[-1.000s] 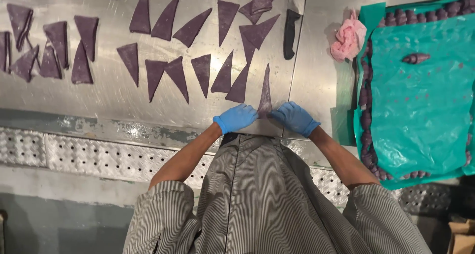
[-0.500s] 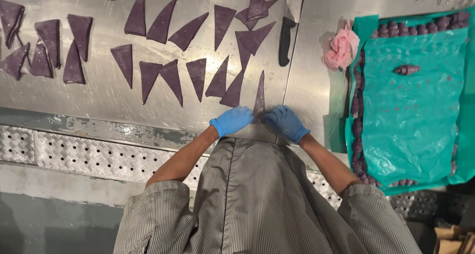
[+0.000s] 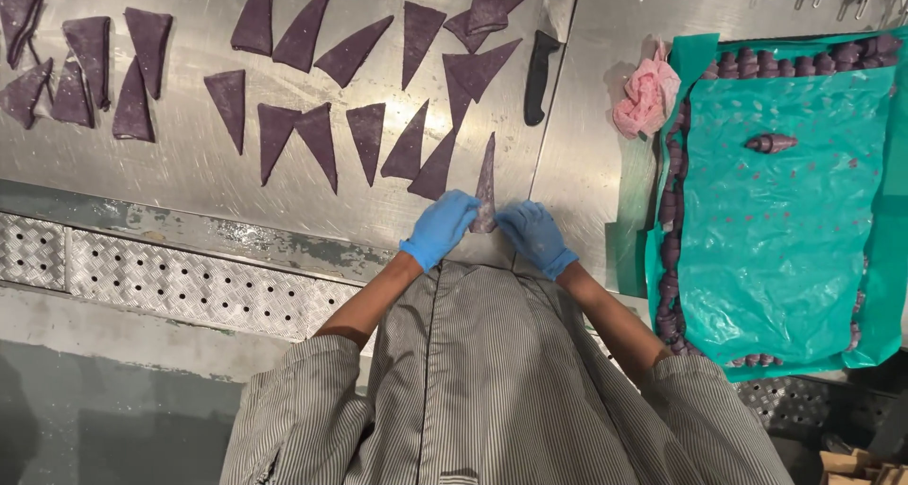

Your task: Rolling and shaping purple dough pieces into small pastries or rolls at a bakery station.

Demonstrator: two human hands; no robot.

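Head view, looking straight down on a steel bench [image 3: 189,173]. Left hand [image 3: 441,228] and right hand [image 3: 535,236], both in blue gloves, set at lower centre of the frame, either side of the wide end of a long purple dough triangle [image 3: 486,178]. Triangle lying flat, tip pointing toward the top of the frame, base toward the striped coat [image 3: 492,390]. Left grip closed on the base from the left, fingers curled over its corner; right grip pressed against the base from the right, fingertips touching the dough, though whether pinched shut or merely laid on cannot be told. Base end looking thicker, rolled or folded between the two hands. Above and to the left, many more purple triangles [image 3: 317,140] spread flat across the bench in loose rows, some overlapping, running to the upper left corner of the frame. Just right of that spread, at upper centre, a black knife handle [image 3: 539,74] lying along the seam between two bench plates. Further right, a crumpled pink cloth [image 3: 646,97] beside a tray lined with a teal sheet [image 3: 776,239]. Rolled purple pieces [image 3: 670,220] lined along the left and top edges of the sheet, one more lone roll [image 3: 771,144] lying on it toward the upper part. Below the bench edge, at lower left of the frame, a perforated metal step [image 3: 170,277].
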